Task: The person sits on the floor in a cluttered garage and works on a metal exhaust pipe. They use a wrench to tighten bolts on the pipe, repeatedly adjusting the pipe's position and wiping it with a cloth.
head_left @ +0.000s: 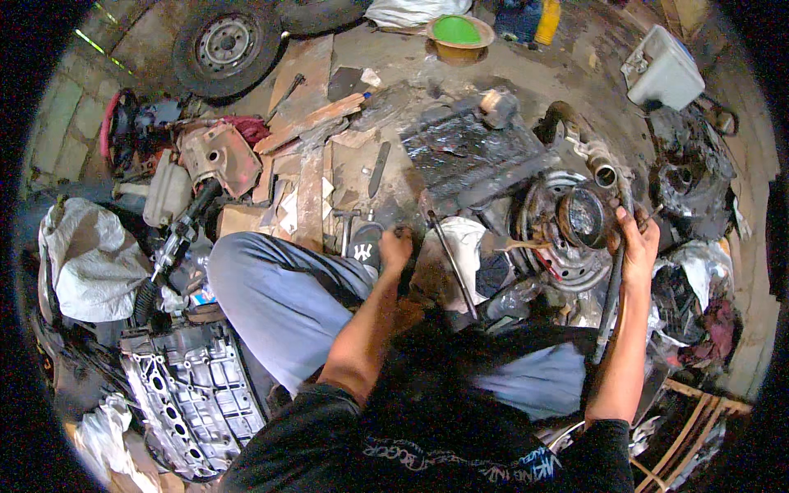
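Note:
My right hand point(637, 246) is closed around a long dark rod point(612, 300), which runs down beside my forearm. Just left of that hand, a round black metal ring or cup point(581, 218) sits on a grey steel wheel rim point(534, 218). A metal pipe fitting point(604, 171) lies above it. Between my knees my left hand point(397, 246) is curled shut beside a dark sandal point(362, 251); whatever its fingers may hold is hidden. A hammer-like tool point(346, 230) rests left of the sandal, and a thin metal bar point(452, 263) slants to the right of this hand.
An oily black tray point(468, 152) lies ahead. At the lower left is an aluminium engine part point(193, 398), below a white sack point(90, 259). A tyred wheel point(226, 45), a basin with a green bowl point(457, 37) and a white container point(664, 70) stand farther off.

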`<state>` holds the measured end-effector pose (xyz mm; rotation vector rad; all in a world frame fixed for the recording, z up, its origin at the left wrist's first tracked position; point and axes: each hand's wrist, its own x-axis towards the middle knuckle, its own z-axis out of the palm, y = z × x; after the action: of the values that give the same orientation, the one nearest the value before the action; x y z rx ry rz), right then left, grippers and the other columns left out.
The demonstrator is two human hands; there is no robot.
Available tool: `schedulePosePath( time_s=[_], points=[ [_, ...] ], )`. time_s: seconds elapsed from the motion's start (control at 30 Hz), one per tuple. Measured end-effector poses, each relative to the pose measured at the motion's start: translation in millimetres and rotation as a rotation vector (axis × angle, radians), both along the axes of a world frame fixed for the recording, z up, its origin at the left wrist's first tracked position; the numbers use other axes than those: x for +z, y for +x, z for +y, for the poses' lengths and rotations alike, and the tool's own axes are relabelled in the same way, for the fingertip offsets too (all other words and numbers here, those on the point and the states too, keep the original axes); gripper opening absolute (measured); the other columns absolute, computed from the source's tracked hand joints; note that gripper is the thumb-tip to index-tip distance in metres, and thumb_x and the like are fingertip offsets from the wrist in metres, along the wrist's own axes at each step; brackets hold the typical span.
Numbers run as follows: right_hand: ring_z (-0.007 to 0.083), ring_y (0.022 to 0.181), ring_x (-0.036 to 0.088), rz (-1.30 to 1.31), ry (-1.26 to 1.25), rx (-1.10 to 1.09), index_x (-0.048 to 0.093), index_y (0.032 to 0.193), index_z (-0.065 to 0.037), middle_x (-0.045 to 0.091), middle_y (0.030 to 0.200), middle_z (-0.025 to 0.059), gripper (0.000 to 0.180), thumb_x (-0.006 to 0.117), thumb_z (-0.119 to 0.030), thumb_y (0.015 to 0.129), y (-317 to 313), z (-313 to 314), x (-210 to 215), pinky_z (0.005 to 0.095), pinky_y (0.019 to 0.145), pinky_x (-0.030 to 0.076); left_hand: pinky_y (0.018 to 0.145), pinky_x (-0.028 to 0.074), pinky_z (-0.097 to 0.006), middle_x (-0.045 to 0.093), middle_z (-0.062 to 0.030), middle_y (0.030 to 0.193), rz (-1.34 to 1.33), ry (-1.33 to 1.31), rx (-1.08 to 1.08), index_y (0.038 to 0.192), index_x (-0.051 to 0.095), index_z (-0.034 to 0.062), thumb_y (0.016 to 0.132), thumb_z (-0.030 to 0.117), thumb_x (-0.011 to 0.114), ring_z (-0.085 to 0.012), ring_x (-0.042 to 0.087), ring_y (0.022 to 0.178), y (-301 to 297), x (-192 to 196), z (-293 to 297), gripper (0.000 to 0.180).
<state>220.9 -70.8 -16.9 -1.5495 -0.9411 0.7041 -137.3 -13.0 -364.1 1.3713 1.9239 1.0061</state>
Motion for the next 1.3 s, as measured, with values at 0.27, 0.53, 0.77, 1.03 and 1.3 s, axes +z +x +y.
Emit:
schedulePosePath(
  time_s=[0.27,0.53,0.77,1.03,1.3],
  points=[
    [0.0062,0.051,0.044,0.044,-0.057,0.031,0.062,0.103,-0.001,0.054,0.071,-0.0025,0.032,0.069,-0.025,0.084,-17.8,17.4,-18.6,0.0227,0.045,0.032,0.071,0.050,-0.049,0.066,-0.0230,0.085,-0.200,-0.287,-0.256,0.086,0.066,0.0029,0.093,0.036,0.050,-0.0419,0.063,0.083,63.7,-81.8,-31.1,0.037],
    [0.0063,0.043,0.040,-0.002,-0.068,0.073,0.057,0.094,-0.002,0.046,0.062,-0.0033,0.023,0.065,-0.023,0.089,-12.4,35.5,-33.6,0.0229,0.041,0.029,0.067,0.046,-0.048,0.065,-0.0243,0.080,-0.322,-0.434,-0.076,0.085,0.065,-0.0031,0.091,0.035,0.052,-0.0427,0.063,0.078,48.6,-27.4,-37.4,0.041],
    [0.0066,0.043,0.039,-0.144,-0.112,0.027,0.057,0.092,-0.003,0.045,0.059,-0.0038,0.027,0.066,-0.029,0.088,-19.8,43.2,-31.0,0.0228,0.042,0.029,0.075,0.051,-0.043,0.067,-0.0216,0.091,-0.233,-0.121,0.160,0.093,0.069,0.0026,0.073,0.022,0.075,-0.0376,0.065,0.083,51.5,-110.7,-0.3,0.029],
    [0.0071,0.043,0.039,0.003,-0.123,0.044,0.057,0.089,-0.004,0.045,0.060,-0.0034,0.026,0.068,-0.028,0.086,-43.6,49.1,-17.8,0.0230,0.042,0.029,0.083,0.051,-0.044,0.067,-0.0228,0.098,-0.088,-0.329,-0.055,0.099,0.067,0.0024,0.070,0.019,0.076,-0.0398,0.063,0.093,41.6,-187.2,5.4,0.035],
    [0.0087,0.056,0.050,0.011,-0.231,0.098,0.061,0.101,-0.005,0.058,0.076,-0.0006,0.033,0.069,-0.031,0.083,-23.1,35.8,-25.1,0.0237,0.048,0.038,0.083,0.051,-0.042,0.069,-0.0112,0.097,-0.433,0.035,0.163,0.103,0.066,0.0043,0.076,0.025,0.071,-0.0290,0.065,0.089,37.0,-172.9,-12.6,0.034]
  ],
)
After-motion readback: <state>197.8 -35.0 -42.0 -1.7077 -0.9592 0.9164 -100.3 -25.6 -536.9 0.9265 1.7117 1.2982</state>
